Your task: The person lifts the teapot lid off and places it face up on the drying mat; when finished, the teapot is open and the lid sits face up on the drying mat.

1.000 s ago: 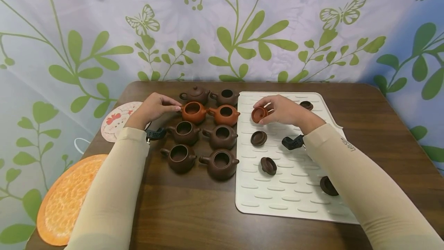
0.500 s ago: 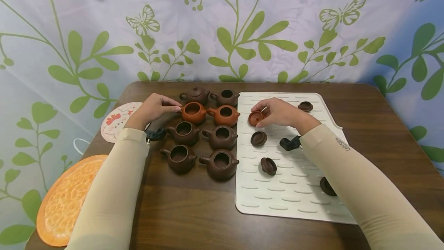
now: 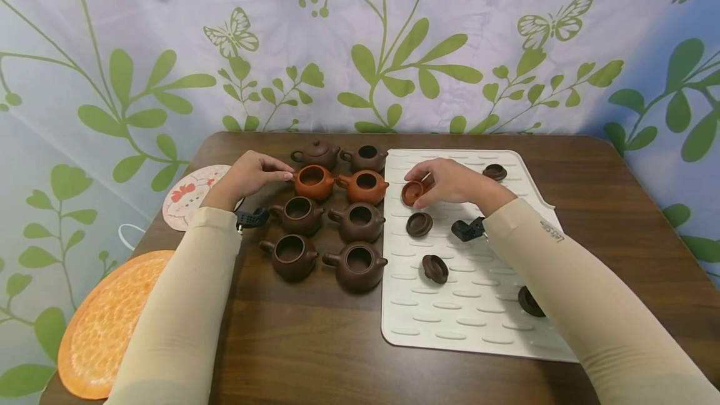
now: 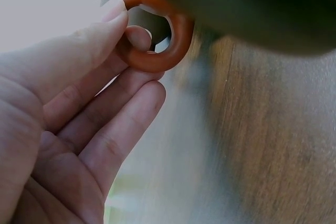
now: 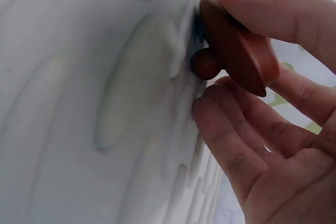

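Observation:
My left hand pinches the handle of an orange-red clay teapot, whose top is uncovered. In the left wrist view the thumb and index finger meet on the handle's loop, and the other fingers stretch out below. Over the white mat, my right hand holds an orange-red teapot lid by its edge. The right wrist view shows the lid tipped on its side, its round knob facing the mat. A second orange-red teapot, also lidless, stands between the hands.
Dark brown teapots stand in two columns; only the back-left teapot wears a lid. Several dark lids lie on the white ridged mat. An orange-slice mat and a round pink-patterned mat lie at left.
My right hand has moved slightly left and toward me with the orange-red lid, then nearly stopped. The left hand keeps its hold on the teapot handle.

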`<move>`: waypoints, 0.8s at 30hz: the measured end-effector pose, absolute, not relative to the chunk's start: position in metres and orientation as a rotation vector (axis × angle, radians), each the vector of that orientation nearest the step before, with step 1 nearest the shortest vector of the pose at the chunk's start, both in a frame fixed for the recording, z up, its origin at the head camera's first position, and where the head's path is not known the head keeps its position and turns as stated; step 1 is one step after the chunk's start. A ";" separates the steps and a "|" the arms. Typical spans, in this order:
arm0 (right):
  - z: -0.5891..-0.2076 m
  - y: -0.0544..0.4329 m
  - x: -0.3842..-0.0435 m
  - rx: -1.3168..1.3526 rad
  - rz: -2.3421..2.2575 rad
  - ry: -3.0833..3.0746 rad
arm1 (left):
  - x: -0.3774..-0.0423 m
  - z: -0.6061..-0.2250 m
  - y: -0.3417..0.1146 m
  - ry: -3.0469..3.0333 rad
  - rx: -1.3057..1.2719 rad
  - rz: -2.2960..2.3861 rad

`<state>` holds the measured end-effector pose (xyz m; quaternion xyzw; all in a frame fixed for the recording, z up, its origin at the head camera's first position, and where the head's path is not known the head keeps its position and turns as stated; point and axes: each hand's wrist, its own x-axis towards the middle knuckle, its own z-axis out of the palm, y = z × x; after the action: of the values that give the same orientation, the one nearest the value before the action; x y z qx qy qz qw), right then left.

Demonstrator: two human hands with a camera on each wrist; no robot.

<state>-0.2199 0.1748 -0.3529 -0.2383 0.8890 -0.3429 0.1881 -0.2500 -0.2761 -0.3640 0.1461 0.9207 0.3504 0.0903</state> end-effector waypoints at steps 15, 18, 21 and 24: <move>-0.341 0.171 -0.215 -0.638 -0.873 2.567 | -0.249 -0.363 -0.276 2.734 0.443 1.051; -0.338 0.172 -0.215 -0.629 -0.896 2.567 | -0.249 -0.363 -0.275 2.733 0.439 1.061; -0.336 0.173 -0.215 -0.612 -0.912 2.569 | -0.249 -0.361 -0.275 2.730 0.447 1.062; -0.336 0.173 -0.216 -0.600 -0.907 2.574 | -0.249 -0.357 -0.276 2.723 0.466 1.044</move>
<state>-0.2156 0.1729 -0.3355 -0.2113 0.9074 -0.3197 0.1727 -0.2492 -0.2760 -0.3571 0.1571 0.9180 0.3519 0.0940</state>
